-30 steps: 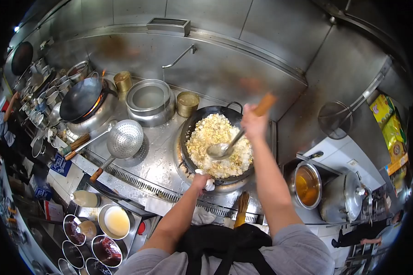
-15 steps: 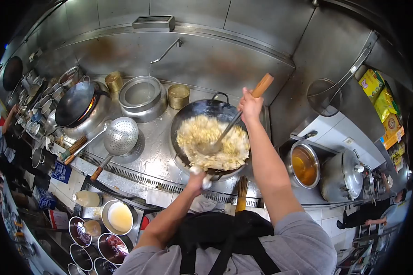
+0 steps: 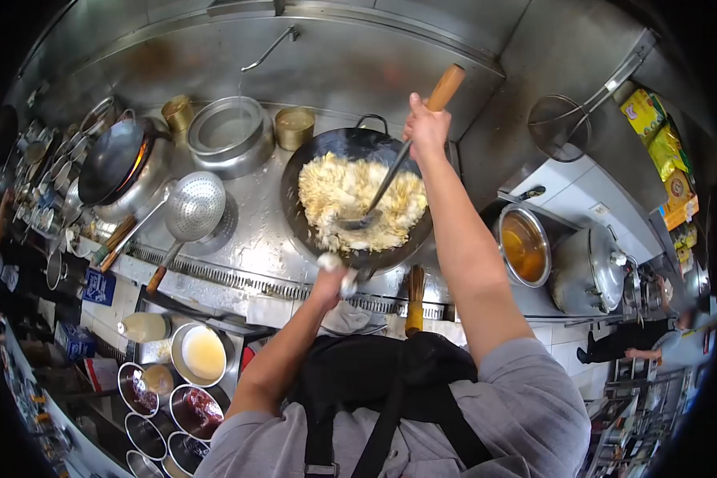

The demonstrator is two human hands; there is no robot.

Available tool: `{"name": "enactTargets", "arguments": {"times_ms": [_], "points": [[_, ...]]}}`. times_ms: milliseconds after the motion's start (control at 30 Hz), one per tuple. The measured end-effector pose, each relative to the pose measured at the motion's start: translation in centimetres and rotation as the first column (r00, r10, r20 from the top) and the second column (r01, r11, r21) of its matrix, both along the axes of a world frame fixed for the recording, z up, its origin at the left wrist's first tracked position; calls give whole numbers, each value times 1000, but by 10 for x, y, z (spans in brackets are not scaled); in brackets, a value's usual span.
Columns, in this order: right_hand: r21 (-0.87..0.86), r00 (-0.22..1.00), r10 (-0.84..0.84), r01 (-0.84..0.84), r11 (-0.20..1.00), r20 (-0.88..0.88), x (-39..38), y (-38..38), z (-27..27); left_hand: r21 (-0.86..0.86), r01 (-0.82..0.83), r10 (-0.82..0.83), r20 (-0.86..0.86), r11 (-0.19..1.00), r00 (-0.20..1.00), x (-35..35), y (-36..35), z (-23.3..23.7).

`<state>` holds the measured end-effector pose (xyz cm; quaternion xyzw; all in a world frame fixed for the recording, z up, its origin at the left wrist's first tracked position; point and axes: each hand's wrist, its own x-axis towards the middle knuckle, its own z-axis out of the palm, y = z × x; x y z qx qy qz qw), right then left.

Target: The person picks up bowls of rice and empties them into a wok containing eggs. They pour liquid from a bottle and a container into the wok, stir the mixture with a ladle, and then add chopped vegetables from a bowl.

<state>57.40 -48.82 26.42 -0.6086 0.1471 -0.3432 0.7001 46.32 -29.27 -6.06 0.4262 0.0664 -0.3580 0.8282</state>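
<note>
A large dark wok (image 3: 295,171) sits on the steel stove, holding a heap of pale yellow and white food that looks like egg fried rice (image 3: 327,195). My right hand (image 3: 428,127) is closed round the shaft of a ladle (image 3: 389,174), just below its wooden end. The ladle's bowl rests in the rice, partly covered. At the wok's near side, my left hand (image 3: 329,285) is wrapped round a white cloth (image 3: 346,280) on the wok's handle, which is mostly hidden.
Left of the wok lie a perforated strainer (image 3: 195,207), a steel pot (image 3: 229,139) and another wok (image 3: 118,163). A brush (image 3: 415,299) stands at the near edge. Sauce containers (image 3: 203,354) are lower left. A pot of brown liquid (image 3: 523,245) stands right. Other people are at both sides.
The view has shifted, so the stove appears higher and slightly left. The rice, blurred before, now lies sharper and rearranged in the wok. Both hands keep their holds.
</note>
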Motion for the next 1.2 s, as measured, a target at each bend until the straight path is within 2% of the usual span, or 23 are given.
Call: {"name": "enactTargets", "arguments": {"times_ms": [67,133,167,233,300,367,400,433,467,500,533,600,633,700,767,867,900,933,967,1000,1033,1067,1200], "points": [[-57,997,17,-13,998,81,6,-16,22,65,5,-5,-2,998,1000,-42,38,-23],[-7,996,80,-80,997,41,-8,-23,77,403,64,-117,109,913,987,-73,72,-3],[-6,992,123,-123,992,17,-12,-28,99,381,-3,-99,247,924,964,-79,77,20],[7,956,293,-293,956,14,-22,-37,131,231,-91,83,43,969,996,-71,55,94],[15,942,335,-335,942,25,-24,-35,126,138,-81,92,-80,987,993,-21,16,90],[-74,994,104,-105,992,-13,-8,-8,65,178,-3,27,-132,984,991,18,-22,82],[-53,999,39,-39,998,1,4,4,17,170,-1,24,-134,985,991,20,-24,46],[-35,1000,-22,22,999,11,10,10,-14,184,-28,22,35,983,999,19,-22,-2],[-43,1000,-13,14,999,13,7,10,-12,195,-64,23,208,979,978,12,-16,-30],[-23,994,-22,24,999,107,4,4,-5,404,-96,-25,286,909,958,-14,6,0],[2,981,-41,41,999,192,0,-5,1,248,-74,13,240,966,971,-32,20,-24],[-24,978,-65,71,997,198,-10,-18,38,405,58,-131,156,912,979,-65,56,-4],[-51,983,-6,16,999,181,-18,-22,58,405,-81,-42,285,911,958,-77,64,15],[-19,991,90,-89,996,95,-33,-23,94,92,-208,194,139,974,971,-72,51,83],[-36,966,245,-243,969,79,-37,-28,107,200,-74,86,-52,977,995,-29,26,95],[-90,999,36,-37,995,-14,-14,-11,46,122,-33,56,-197,992,979,15,-12,87],[-188,992,-121,111,976,-42,-2,-4,12,173,-22,32,-59,985,998,14,-13,64],[-111,992,-120,124,986,40,0,-5,-12,218,-21,4,81,976,997,14,-15,34],[-34,985,-119,124,992,127,-1,-6,-22,507,-38,-206,416,861,886,1,-1,-21],[43,979,-118,112,993,169,-8,-7,-10,581,27,-225,271,813,936,-28,24,31],[-3,959,-123,128,992,256,-7,-20,-5,293,-112,43,233,949,971,-52,29,-18],[-8,963,-97,102,995,252,-11,-26,9,162,-146,103,246,976,964,-62,37,15],[-20,990,1,2,1000,140,-11,-26,20,173,-186,194,-28,967,981,-7,4,77]]}}
